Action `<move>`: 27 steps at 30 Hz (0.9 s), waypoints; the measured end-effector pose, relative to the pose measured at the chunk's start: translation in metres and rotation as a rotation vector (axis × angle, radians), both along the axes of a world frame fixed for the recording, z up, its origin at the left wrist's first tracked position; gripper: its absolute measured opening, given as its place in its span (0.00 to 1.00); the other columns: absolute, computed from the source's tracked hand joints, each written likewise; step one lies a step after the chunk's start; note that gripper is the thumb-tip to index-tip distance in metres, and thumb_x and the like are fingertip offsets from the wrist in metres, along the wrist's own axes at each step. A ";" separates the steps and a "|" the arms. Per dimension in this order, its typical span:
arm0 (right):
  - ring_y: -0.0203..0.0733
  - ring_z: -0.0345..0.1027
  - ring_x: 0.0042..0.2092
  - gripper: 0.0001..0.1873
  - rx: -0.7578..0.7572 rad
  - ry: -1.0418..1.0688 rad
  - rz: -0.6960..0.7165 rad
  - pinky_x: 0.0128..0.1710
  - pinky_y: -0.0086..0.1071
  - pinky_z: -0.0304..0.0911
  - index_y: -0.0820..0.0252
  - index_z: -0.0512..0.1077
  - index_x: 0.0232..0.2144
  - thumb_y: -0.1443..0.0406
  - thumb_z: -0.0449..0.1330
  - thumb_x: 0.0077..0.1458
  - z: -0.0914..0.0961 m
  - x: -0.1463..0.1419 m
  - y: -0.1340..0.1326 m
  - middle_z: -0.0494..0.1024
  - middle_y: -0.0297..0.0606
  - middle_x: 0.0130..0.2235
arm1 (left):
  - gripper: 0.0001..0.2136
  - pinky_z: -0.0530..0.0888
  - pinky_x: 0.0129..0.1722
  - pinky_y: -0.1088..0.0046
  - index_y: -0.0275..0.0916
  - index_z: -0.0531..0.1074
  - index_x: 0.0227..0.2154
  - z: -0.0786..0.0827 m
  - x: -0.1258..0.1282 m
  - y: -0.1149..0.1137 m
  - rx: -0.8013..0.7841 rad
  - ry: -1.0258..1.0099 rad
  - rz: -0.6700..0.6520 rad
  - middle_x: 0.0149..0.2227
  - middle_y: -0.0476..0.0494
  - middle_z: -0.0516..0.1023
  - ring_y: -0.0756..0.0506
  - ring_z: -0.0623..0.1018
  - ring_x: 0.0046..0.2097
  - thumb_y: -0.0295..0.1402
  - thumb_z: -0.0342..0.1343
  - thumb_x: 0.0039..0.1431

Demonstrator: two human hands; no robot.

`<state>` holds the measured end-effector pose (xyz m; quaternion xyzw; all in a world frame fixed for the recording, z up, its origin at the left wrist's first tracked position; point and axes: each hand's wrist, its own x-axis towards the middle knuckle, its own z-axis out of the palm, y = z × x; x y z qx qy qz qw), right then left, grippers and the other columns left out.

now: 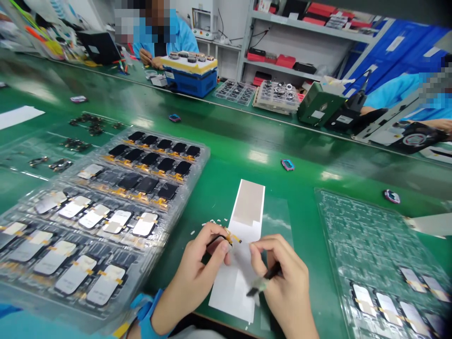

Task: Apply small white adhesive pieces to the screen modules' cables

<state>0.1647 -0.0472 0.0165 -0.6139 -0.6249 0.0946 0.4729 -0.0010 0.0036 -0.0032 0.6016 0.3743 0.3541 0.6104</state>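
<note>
From where I stood, the small screen was pinched in the left hand, mostly hidden, so I couldn't tell its long axis. Its orange ribbon poked out toward four o'clock, at the right hand. From those right fingertips the screen lay near, about ten o'clock. The right fingers were curled round a dark tool; whether thumb and forefinger also pinched something, I couldn't tell.
</note>
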 end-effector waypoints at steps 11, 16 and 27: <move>0.33 0.65 0.28 0.07 -0.476 0.709 0.099 0.29 0.25 0.59 0.57 0.78 0.33 0.61 0.62 0.54 0.001 0.010 0.003 0.78 0.35 0.30 | 0.09 0.60 0.24 0.80 0.42 0.60 0.40 0.005 -0.003 -0.003 -0.143 -0.189 -0.284 0.24 0.55 0.67 0.53 0.65 0.25 0.42 0.48 0.71; 0.31 0.58 0.24 0.10 -0.530 0.787 0.170 0.25 0.24 0.53 0.58 0.78 0.30 0.58 0.65 0.54 0.002 0.007 0.004 0.71 0.31 0.22 | 0.10 0.58 0.24 0.80 0.44 0.59 0.42 0.005 -0.004 -0.005 -0.205 -0.161 -0.350 0.27 0.56 0.61 0.53 0.61 0.27 0.44 0.47 0.70; 0.30 0.41 0.21 0.15 -0.544 0.800 0.201 0.21 0.27 0.39 0.60 0.76 0.24 0.55 0.66 0.52 -0.004 0.003 0.001 0.50 0.23 0.17 | 0.10 0.60 0.28 0.76 0.44 0.56 0.40 0.003 -0.001 -0.004 -0.124 -0.073 -0.324 0.27 0.56 0.58 0.51 0.60 0.29 0.44 0.44 0.72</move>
